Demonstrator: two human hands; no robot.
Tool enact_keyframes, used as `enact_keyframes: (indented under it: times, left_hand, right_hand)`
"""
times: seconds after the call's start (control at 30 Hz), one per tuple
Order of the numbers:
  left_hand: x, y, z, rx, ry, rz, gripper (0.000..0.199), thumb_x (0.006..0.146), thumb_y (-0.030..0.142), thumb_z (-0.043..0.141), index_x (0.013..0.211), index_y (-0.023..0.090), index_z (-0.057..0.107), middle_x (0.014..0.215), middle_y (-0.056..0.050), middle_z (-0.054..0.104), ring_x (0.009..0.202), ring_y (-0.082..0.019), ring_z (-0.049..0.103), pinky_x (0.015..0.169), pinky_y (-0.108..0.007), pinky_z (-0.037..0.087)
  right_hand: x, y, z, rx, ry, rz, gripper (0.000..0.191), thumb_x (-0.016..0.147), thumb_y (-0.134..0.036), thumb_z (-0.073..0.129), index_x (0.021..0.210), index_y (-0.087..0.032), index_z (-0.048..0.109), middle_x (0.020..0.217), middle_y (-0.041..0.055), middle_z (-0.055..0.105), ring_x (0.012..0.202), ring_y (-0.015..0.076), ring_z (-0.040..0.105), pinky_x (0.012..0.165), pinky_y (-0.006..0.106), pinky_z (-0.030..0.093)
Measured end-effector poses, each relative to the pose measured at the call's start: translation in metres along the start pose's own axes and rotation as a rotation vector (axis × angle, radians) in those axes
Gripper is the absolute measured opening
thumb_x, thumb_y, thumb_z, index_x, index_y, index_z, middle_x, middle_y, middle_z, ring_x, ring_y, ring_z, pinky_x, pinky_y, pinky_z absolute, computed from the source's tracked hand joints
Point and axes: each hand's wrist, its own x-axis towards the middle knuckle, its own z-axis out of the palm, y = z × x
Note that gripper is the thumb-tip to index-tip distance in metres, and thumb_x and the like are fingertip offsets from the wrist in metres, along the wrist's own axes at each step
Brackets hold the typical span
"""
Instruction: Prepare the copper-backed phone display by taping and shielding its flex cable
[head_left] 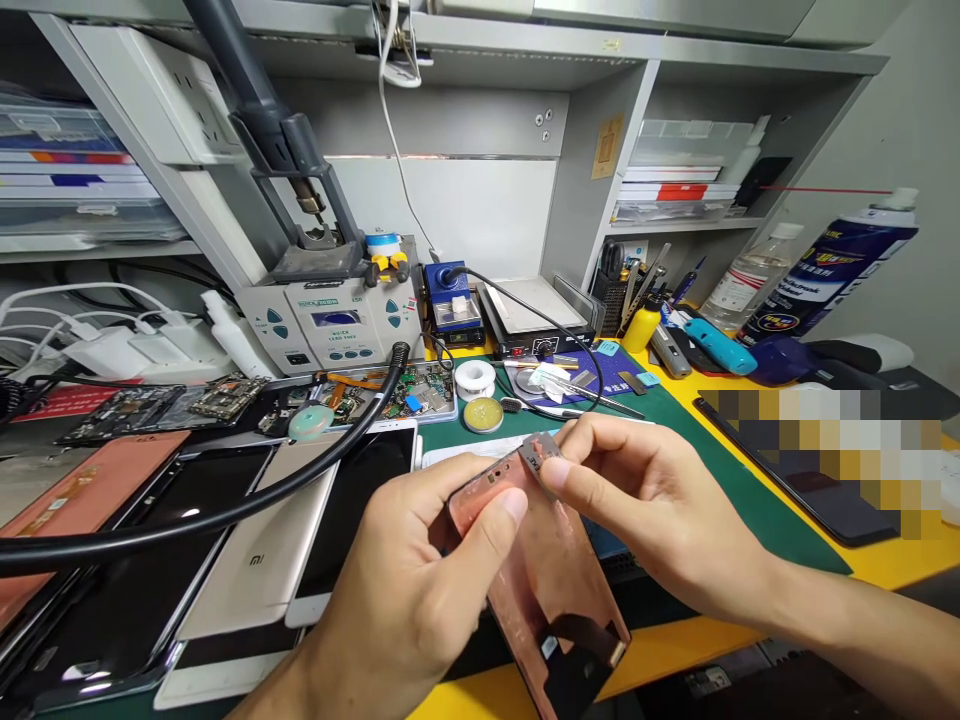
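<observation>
A copper-coloured phone screen panel (pixel 551 560) is tilted above the front edge of the bench, its dark flex cable at the lower end. My left hand (pixel 427 560) grips its upper left side, the thumb lying on the copper face. Between the thumb and fingers of my right hand (pixel 645 490) is a small thin grey metal blade (pixel 538 462), which touches the panel's top edge. The fingertips behind the panel are hidden.
Several phones and panels, one a gold back cover (pixel 262 540), lie left. A black hose (pixel 300 490) crosses above them. Behind stand a hot-air station (pixel 337 325), a solder spool (pixel 475 378) and a flux tin (pixel 482 414). A dark phone (pixel 795 470) lies right.
</observation>
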Motion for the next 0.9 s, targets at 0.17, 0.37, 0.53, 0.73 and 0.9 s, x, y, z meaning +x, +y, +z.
enact_keyframes:
  times: [0.17,0.37,0.53,0.73,0.9]
  left_hand:
    - [0.0002,0.0007,-0.0019,-0.066,-0.018,-0.006,0.026,0.094,0.038,0.053,0.079,0.018,0.058,0.061,0.004,0.048,0.051,-0.008,0.044,0.047,-0.018,0.039]
    - [0.0012,0.0021,-0.0014,-0.114,-0.044,-0.057,0.032,0.094,0.043,0.049,0.075,0.018,0.055,0.059,0.004,0.043,0.05,-0.009,0.04,0.044,-0.02,0.034]
    - [0.0002,0.0012,-0.0011,-0.064,-0.028,-0.011,0.032,0.095,0.04,0.049,0.074,0.017,0.055,0.061,0.004,0.043,0.052,-0.007,0.039,0.049,-0.019,0.035]
    - [-0.001,0.0013,-0.0009,-0.016,-0.017,0.065,0.029,0.096,0.035,0.049,0.074,0.017,0.054,0.067,0.004,0.041,0.061,-0.008,0.036,0.055,-0.019,0.034]
    - [0.0003,0.0016,-0.0005,0.013,-0.015,0.062,0.027,0.096,0.035,0.048,0.076,0.017,0.056,0.069,0.004,0.044,0.063,-0.01,0.039,0.057,-0.02,0.036]
  right_hand:
    - [-0.0008,-0.0009,-0.0003,0.017,-0.007,0.004,0.028,0.089,-0.033,0.065,0.069,-0.018,0.054,0.066,-0.0017,0.055,0.062,0.0117,0.048,0.058,0.024,0.041]
    - [0.0001,-0.0024,0.0002,-0.014,-0.01,-0.006,0.026,0.087,-0.028,0.066,0.067,-0.018,0.055,0.064,-0.002,0.056,0.059,0.0112,0.048,0.056,0.023,0.041]
    - [-0.0011,-0.0043,0.0009,-0.074,-0.007,-0.043,0.024,0.086,-0.024,0.067,0.066,-0.017,0.057,0.065,-0.0018,0.057,0.059,0.0104,0.049,0.055,0.022,0.042]
    - [-0.001,-0.0023,0.0017,-0.114,0.009,-0.042,0.027,0.09,-0.029,0.063,0.067,-0.017,0.057,0.064,-0.0007,0.059,0.059,0.0108,0.052,0.055,0.022,0.044]
    - [-0.0006,-0.0025,0.0022,-0.096,-0.005,-0.03,0.028,0.091,-0.03,0.063,0.067,-0.017,0.056,0.064,-0.0008,0.059,0.058,0.0104,0.051,0.054,0.022,0.043]
